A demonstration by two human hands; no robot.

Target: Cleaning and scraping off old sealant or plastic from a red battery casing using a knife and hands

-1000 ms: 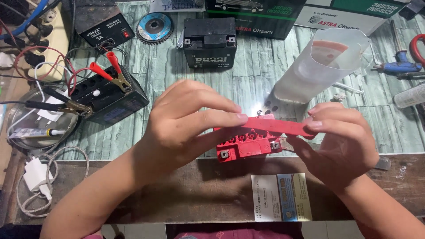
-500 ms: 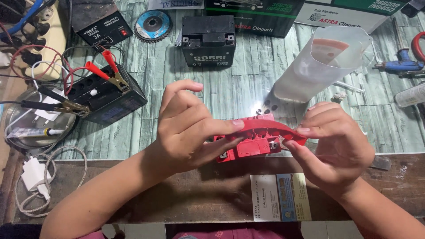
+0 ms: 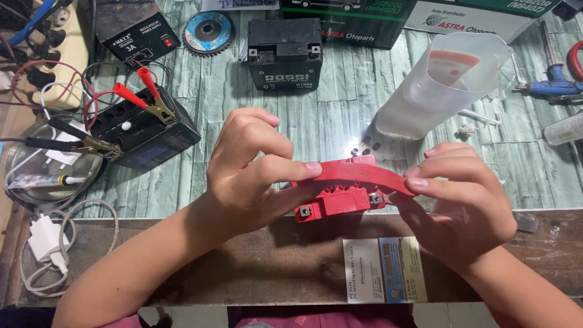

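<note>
black battery (image 3: pixel 284 53), clear jug (image 3: pixel 446 85), grinding disc (image 3: pixel 208 33)

Both forearms are bare, no sleeves or rings; reddish patterned clothing shows below the hands (image 3: pixel 364 188).

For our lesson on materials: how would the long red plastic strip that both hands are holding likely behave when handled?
The long red plastic strip probably flexes rather than snaps: it arches between the left hand and right hand. It seems light, being pinched by fingertips only. Flat, so unlikely to roll.

Green plank-patterned tabletop (image 3: pixel 340 115), black battery (image 3: pixel 284 51), clear jug (image 3: pixel 446 85), red battery (image 3: pixel 340 203)
</note>
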